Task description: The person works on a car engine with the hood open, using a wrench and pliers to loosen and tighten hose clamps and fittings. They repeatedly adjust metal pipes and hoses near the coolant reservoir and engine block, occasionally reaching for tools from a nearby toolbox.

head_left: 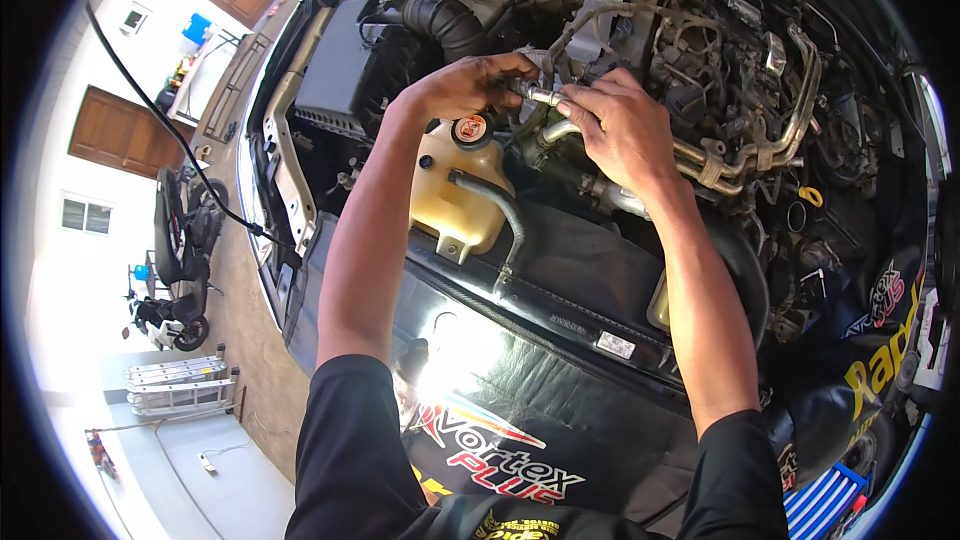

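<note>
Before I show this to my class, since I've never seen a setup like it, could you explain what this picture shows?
Of course. There is no robot: these are a person's own bare left hand and right hand. The one picture comes from a wide camera worn on the head, looking down, so straight edges bend near the rim. Both hands, fingers close together, hold a slim shiny metal piece; I can't tell exactly what it is. They are over an open engine bay. Below them sits a yellowish tank, and a black cover drapes over the front edge. Off to the left are parked motorbikes.
</note>
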### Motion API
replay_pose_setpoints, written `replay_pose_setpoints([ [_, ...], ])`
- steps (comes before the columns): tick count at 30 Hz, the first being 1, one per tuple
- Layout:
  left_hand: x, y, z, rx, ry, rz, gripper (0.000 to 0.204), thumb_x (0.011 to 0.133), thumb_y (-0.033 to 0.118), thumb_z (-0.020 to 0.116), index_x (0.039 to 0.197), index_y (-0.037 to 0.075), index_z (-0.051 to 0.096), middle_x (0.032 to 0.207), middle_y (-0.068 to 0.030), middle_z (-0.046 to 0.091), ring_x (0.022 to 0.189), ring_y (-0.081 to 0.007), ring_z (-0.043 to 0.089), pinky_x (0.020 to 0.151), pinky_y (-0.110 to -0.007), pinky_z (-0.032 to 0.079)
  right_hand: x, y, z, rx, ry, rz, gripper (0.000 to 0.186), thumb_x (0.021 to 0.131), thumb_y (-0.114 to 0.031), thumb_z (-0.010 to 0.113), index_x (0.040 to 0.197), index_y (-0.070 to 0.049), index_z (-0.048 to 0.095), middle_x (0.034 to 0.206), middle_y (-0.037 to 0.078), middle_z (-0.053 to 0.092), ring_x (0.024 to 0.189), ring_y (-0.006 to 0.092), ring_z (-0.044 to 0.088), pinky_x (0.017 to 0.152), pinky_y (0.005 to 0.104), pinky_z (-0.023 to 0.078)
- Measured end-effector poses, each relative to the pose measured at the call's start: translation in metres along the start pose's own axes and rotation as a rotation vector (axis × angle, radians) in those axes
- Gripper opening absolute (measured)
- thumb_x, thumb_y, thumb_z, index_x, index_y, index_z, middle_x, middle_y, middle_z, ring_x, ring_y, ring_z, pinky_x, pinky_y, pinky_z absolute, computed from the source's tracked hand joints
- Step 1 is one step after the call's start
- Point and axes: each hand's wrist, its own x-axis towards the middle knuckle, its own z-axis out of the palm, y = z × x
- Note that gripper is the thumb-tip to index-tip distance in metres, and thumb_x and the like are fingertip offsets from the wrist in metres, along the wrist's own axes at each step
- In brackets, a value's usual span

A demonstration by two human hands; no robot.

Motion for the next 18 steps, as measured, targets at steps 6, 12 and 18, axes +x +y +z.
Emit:
replay_pose_setpoints([
  [6,-0.001,-0.005,-0.002,-0.049,0.006,0.08,0.047,0.098,0.016,0.075,0.142,0.01,0.061,0.133,-0.0046,0.068,0.119,-0.0145,0.062,0.103,-0.033,0.049,0.003,0.002,-0.001,-0.02,0.03,-0.005,0.021,0.098,-0.027,0.072,0.107,-0.01,0.081,0.094,0.006,0.076,0.097,0.0285,0.068,0.083,0.0437,0.057],
  [12,-0.001,-0.011,0.002,-0.082,0.03,0.094,0.046,0.098,0.016,0.076,0.141,0.009,0.062,0.133,-0.004,0.069,0.122,-0.0147,0.06,0.107,-0.033,0.047,0.005,0.001,0.003,-0.061,-0.011,0.046,0.02,0.1,-0.027,0.07,0.106,-0.012,0.081,0.092,0.006,0.075,0.097,0.0294,0.067,0.084,0.0444,0.056],
  [18,0.001,-0.017,0.004,-0.156,0.051,0.144,0.044,0.097,0.013,0.077,0.138,0.006,0.063,0.132,-0.0032,0.069,0.121,-0.0141,0.06,0.107,-0.033,0.047,0.01,-0.002,0.003,-0.076,-0.032,0.037,0.02,0.1,-0.027,0.069,0.105,-0.012,0.081,0.091,0.007,0.076,0.097,0.0302,0.067,0.085,0.0448,0.056],
])
